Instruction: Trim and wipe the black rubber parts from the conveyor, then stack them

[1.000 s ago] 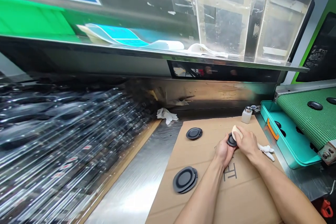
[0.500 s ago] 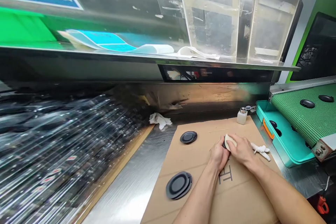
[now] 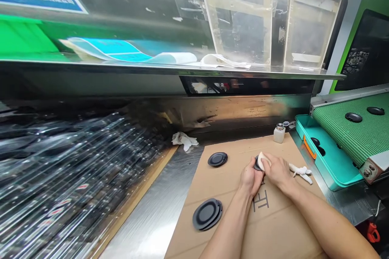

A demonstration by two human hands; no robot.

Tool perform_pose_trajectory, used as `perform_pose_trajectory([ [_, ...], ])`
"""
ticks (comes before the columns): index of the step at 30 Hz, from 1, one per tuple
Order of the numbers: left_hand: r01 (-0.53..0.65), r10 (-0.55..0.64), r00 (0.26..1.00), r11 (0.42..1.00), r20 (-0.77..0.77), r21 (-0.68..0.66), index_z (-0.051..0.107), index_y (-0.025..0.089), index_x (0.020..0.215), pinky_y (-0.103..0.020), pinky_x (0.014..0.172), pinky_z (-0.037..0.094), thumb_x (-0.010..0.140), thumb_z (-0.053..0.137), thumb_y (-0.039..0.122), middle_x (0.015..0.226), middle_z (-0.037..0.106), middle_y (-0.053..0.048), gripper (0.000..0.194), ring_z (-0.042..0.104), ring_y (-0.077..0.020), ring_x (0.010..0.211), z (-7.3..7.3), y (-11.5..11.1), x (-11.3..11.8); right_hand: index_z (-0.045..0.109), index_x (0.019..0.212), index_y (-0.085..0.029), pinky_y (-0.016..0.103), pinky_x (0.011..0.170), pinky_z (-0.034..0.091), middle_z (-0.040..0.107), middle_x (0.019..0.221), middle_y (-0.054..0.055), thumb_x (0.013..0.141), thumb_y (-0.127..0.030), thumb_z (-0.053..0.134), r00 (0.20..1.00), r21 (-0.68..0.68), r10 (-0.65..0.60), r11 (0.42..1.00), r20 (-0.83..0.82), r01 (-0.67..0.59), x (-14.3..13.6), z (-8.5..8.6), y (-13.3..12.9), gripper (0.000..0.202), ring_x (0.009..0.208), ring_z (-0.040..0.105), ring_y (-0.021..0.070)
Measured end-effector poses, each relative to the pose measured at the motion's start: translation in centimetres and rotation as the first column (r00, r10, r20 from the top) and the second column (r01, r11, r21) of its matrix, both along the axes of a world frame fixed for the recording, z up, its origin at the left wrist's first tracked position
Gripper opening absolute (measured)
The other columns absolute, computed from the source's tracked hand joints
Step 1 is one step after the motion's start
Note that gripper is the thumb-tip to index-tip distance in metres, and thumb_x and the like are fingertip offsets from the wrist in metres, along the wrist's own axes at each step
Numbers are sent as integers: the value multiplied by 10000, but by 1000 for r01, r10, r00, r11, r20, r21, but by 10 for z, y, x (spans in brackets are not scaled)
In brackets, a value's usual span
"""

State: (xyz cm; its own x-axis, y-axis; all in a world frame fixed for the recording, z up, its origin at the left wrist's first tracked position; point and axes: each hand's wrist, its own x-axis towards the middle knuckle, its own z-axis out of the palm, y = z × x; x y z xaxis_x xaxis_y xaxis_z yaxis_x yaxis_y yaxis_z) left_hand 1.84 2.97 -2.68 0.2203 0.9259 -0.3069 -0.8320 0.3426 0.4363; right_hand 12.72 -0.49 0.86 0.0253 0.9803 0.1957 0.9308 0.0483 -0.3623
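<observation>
My left hand (image 3: 251, 178) is closed round a black disc (image 3: 257, 163), which is partly hidden by my fingers. With my right hand (image 3: 276, 170) I pinch a cream-coloured pad (image 3: 261, 159) against the disc's face. Both hands meet above a brown cardboard sheet (image 3: 234, 182). To their left on the sheet lie two small stacks of black discs, a farther one (image 3: 217, 159) and a larger nearer one (image 3: 207, 214). A crumpled white cloth (image 3: 300, 171) lies just right of my right hand.
A small bottle (image 3: 278, 133) stands at the sheet's back edge. On the right, a teal bin (image 3: 331, 174) sits beside a green conveyor (image 3: 355, 129) carrying black discs. Clear plastic trays (image 3: 75, 186) fill the left. A metal shelf (image 3: 170, 68) crosses above, and another white cloth (image 3: 184, 141) lies below.
The pad has shifted on the disc, and more of the disc's dark face shows now. Both hands stay together, and the view has shifted slightly.
</observation>
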Motion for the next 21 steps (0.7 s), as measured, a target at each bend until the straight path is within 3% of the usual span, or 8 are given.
perform_pose_trajectory([
  [3,-32,32,999,999,-25,14,674,73,1096,-415,969,562,1023,353,258,1108,727,-191,378,703,-245,1046,-2,0,0,631,1317,-335,278,783,458,757,1028,47,1000,-424,435,998,2,-9,1000,-54,9,-1,6,0,383,936,687,229],
  [8,-2,10,998,992,-61,122,700,88,1027,-428,1014,523,1000,434,282,1133,721,-190,331,690,-262,1085,-12,-1,4,724,1156,-315,225,782,450,757,999,8,965,-369,486,965,21,191,982,-181,-190,1,9,-10,310,933,682,189],
  [12,-56,84,990,971,-116,232,710,103,1005,-430,1031,496,945,561,290,1050,743,-161,247,686,-263,1084,-15,-2,7,740,1126,-311,238,810,458,761,1042,2,916,-344,531,953,-2,93,995,-287,-98,10,11,0,298,973,686,192],
  [16,-88,130,982,957,-137,276,712,104,985,-469,1009,501,897,634,324,1053,742,-170,250,685,-285,1072,-13,-3,8,759,1083,-312,262,765,467,767,1008,14,854,-361,593,958,-112,-23,994,-287,-10,23,9,6,287,969,693,224],
  [19,-82,118,984,964,-133,253,712,91,985,-459,994,513,925,595,328,1065,738,-179,272,693,-276,1045,-11,-5,8,767,1068,-295,249,742,470,769,993,19,864,-392,596,954,-140,36,987,-296,-81,23,6,2,283,927,698,213],
  [21,-77,104,987,975,-126,206,708,86,984,-436,980,527,961,533,297,1038,743,-171,275,704,-251,1004,-10,-5,7,747,1127,-304,243,769,472,765,1025,16,911,-397,552,955,-74,99,990,-279,-124,17,4,0,305,933,696,199],
])
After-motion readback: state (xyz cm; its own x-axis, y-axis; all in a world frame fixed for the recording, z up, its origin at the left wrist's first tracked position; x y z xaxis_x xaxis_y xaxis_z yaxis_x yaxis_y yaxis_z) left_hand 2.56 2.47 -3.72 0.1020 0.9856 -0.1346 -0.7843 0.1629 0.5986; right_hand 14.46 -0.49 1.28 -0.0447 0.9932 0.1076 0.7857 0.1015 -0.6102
